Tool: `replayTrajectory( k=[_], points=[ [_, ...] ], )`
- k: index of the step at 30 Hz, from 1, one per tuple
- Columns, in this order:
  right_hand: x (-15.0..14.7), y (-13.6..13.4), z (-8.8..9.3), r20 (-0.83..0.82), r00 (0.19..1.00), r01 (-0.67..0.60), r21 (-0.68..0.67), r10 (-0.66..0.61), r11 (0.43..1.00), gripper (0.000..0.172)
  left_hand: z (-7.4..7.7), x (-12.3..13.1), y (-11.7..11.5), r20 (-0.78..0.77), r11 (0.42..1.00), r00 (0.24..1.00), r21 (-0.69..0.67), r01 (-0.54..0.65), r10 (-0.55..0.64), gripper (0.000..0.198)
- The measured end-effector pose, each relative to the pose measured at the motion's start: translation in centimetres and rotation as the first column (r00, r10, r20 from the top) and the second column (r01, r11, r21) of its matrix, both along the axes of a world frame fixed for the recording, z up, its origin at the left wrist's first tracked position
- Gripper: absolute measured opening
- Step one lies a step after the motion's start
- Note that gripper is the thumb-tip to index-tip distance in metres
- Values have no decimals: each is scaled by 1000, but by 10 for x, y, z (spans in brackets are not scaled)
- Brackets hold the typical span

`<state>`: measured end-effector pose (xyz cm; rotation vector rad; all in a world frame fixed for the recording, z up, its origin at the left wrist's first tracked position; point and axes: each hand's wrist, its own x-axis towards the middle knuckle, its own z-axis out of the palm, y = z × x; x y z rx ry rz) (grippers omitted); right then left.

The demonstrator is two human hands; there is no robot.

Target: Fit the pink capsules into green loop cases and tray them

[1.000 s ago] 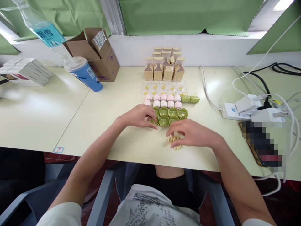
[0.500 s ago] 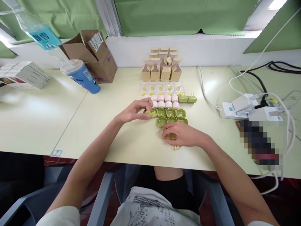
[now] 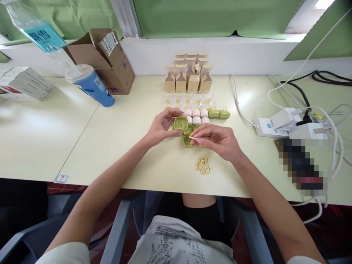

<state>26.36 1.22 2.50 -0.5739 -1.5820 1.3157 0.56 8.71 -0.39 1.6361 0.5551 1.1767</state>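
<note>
Mid-frame, the square green cups [image 3: 180, 124] look like smooth, faintly glossy plastic, as do the rounded pink pieces [image 3: 196, 113]; the yellow loops [image 3: 202, 160] below seem matt plastic. Higher up, the clear cases [image 3: 198, 102] are shiny transparent plastic, the small cartons [image 3: 181, 81] matt paperboard. The tabletop [image 3: 154, 168] is smooth with a soft sheen. At upper left, the bottle [image 3: 16, 18] is clear plastic, the box [image 3: 121, 75] dull cardboard.

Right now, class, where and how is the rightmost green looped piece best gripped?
Probably pinch the rightmost piece by its body, not its thin loop, coming from the right: that end stands free, while another looped piece sits close on its left.
</note>
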Motion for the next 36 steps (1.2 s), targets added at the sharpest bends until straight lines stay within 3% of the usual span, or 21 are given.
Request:
replayTrajectory(
  k=[4, 7, 11, 16, 19, 21, 27, 32, 36],
  points=[
    [0, 4, -3, -45, 995, 84, 14, -83, 996, 10, -2, 9, -13, -130, 990, 990, 138, -35, 53, 56],
    [-2, 6, -5, 33, 970, 230, 182, -240, 956, 10, 0, 15, -24, -179, 984, 983, 177, -17, 50, 54],
    [-3, 6, -8, 152, 863, 349, 512, -482, 785, 14, 1, 18, -29, -155, 983, 988, 184, 29, -1, 61],
    [-5, 8, -15, 141, 826, 218, 813, -545, 541, 22, 0, 20, -33, -169, 987, 985, 151, 50, -24, 67],
    [-7, 8, -16, 136, 811, 133, 904, -569, 407, 23, -1, 22, -37, -171, 991, 984, 117, 65, -44, 72],
    [-7, 7, -16, 150, 792, 85, 933, -591, 351, 23, -2, 22, -38, -180, 992, 983, 105, 64, -44, 75],
    [-5, 4, -20, 286, 718, -72, 937, -634, 341, 27, 0, 23, -40, -215, 986, 975, 144, 84, -52, 81],
    [-8, 1, -21, 246, 688, -68, 958, -683, 278, 26, 3, 23, -42, -221, 987, 973, 126, 97, -68, 82],
    [-9, 3, -22, 235, 729, 19, 932, -643, 362, 28, 0, 23, -42, -188, 992, 976, 31, 122, -114, 84]
  ],
)
